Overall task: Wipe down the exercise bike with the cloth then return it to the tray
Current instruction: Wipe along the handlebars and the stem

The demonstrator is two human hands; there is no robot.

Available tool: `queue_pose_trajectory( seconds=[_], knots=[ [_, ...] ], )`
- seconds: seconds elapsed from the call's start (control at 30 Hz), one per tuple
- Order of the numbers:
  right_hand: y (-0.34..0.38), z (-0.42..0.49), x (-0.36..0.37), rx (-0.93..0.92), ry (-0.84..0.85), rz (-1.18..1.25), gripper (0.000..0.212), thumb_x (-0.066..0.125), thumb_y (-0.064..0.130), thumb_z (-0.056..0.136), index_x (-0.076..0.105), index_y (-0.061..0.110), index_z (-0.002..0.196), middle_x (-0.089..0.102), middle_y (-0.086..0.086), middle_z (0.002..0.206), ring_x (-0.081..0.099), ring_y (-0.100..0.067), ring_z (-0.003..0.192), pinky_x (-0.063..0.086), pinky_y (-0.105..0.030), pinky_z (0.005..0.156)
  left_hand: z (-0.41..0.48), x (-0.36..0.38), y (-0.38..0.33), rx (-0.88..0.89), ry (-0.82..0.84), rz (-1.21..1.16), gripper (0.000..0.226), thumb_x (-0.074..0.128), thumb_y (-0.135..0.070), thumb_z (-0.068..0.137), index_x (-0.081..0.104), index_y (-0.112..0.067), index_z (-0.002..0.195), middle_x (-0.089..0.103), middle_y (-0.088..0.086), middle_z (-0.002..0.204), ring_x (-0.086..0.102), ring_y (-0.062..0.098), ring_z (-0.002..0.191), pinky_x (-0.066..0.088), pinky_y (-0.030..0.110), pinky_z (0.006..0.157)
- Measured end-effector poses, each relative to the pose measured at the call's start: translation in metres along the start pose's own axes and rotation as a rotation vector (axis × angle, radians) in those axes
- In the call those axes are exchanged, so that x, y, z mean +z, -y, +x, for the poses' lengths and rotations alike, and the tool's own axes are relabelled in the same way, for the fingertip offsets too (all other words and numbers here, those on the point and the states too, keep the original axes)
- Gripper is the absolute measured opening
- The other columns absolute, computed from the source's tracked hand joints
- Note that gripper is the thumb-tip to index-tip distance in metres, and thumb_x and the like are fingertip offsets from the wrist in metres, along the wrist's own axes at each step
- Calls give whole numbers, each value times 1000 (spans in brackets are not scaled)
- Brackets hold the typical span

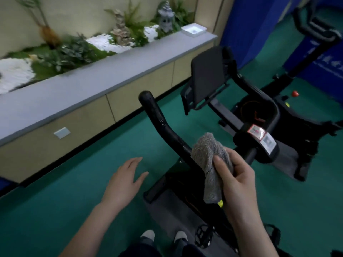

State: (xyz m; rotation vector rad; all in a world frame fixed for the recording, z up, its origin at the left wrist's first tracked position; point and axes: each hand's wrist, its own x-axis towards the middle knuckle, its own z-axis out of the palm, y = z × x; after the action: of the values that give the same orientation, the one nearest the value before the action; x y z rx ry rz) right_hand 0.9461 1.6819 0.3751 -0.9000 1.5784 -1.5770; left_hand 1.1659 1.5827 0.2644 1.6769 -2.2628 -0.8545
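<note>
Right grip [235, 175] is clamping the grey cloth [207, 154], pressing it over the handlebar [167, 130] of the exercise bike [267, 145], likely for full contact while wiping. Left grip [126, 175] is hovering clear, fingers apart, holding nothing. White tray [187, 33] is sitting on the surface [92, 84], well apart.

No legible text: blurred stickers [260, 135] on the exercise bike [167, 130], smeared white marks [326, 68] on the blue panel [315, 52].

grey ledge [92, 86] | greenery [74, 51] behind it | stone lantern [165, 17] | green floor [74, 182] | blue panel [256, 25]
</note>
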Motion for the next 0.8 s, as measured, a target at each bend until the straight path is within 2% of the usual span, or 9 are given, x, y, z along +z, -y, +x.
queue_pose_trajectory(
  seconds=[0.17, 0.3, 0.37, 0.47, 0.53, 0.6, 0.67, 0.73, 0.8],
  knots=[
    [6, 36, -15, -76, 158, -65, 20, 59, 17, 91, 70, 33, 97, 72, 1, 91, 68, -21, 81, 56, -42, 70, 3, -7, -24, -91, -206, -54, 58, 44, -46, 94, 33, -20, 146, 39, -4, 146, 36, 14, 133, 29, 31, 111],
    [12, 59, -10, -143, 285, -98, 22, 57, 9, 93, 70, 27, 96, 71, 7, 89, 66, -10, 81, 51, -28, 70, 7, -16, -44, -91, -339, -102, 57, 44, -45, 94, 35, -20, 145, 42, -4, 144, 37, 14, 132, 27, 27, 111],
    [16, 67, 1, -191, 349, -119, 22, 57, 7, 93, 69, 24, 98, 71, 10, 90, 66, -6, 83, 50, -20, 70, 12, -23, -52, -75, -397, -116, 56, 45, -45, 94, 36, -20, 144, 43, -5, 143, 37, 12, 132, 25, 22, 109],
    [25, 81, 26, -286, 433, -139, 22, 55, 2, 94, 68, 19, 101, 70, 13, 91, 66, -3, 85, 48, -14, 71, 26, -38, -66, -46, -493, -175, 53, 46, -44, 94, 40, -22, 142, 47, -6, 138, 40, 9, 129, 23, 16, 106],
    [32, 94, 45, -378, 461, -166, 23, 53, 1, 94, 67, 17, 102, 70, 12, 90, 65, -2, 86, 47, -13, 72, 37, -48, -73, -28, -547, -240, 50, 50, -40, 94, 43, -22, 140, 50, -9, 131, 40, 0, 121, 21, 6, 100],
    [39, 110, 64, -477, 471, -220, 20, 53, 2, 94, 66, 15, 104, 68, 3, 91, 63, -4, 83, 46, -16, 72, 48, -58, -81, -10, -603, -288, 46, 56, -33, 93, 48, -19, 136, 52, -13, 121, 38, -11, 107, 21, -3, 92],
    [46, 127, 84, -577, 473, -318, 18, 53, 6, 94, 65, 13, 104, 62, -2, 86, 57, -6, 76, 42, -19, 68, 57, -64, -86, 12, -639, -374, 41, 60, -27, 91, 54, -19, 131, 58, -11, 117, 44, -11, 101, 31, 3, 92],
    [53, 145, 103, -680, 487, -452, 18, 52, 6, 94, 66, 12, 104, 55, 10, 80, 55, -13, 79, 39, -22, 68, 63, -66, -89, 21, -666, -487, 38, 64, -21, 89, 58, -18, 126, 63, -7, 114, 52, -5, 101, 42, 17, 91],
    [63, 159, 119, -779, 588, -582, 21, 51, 3, 93, 66, 9, 105, 51, 21, 79, 55, -19, 87, 40, -18, 71, 65, -66, -91, 9, -667, -607, 37, 66, -17, 87, 60, -19, 123, 65, -9, 108, 59, 0, 99, 48, 27, 90]
  ],
)
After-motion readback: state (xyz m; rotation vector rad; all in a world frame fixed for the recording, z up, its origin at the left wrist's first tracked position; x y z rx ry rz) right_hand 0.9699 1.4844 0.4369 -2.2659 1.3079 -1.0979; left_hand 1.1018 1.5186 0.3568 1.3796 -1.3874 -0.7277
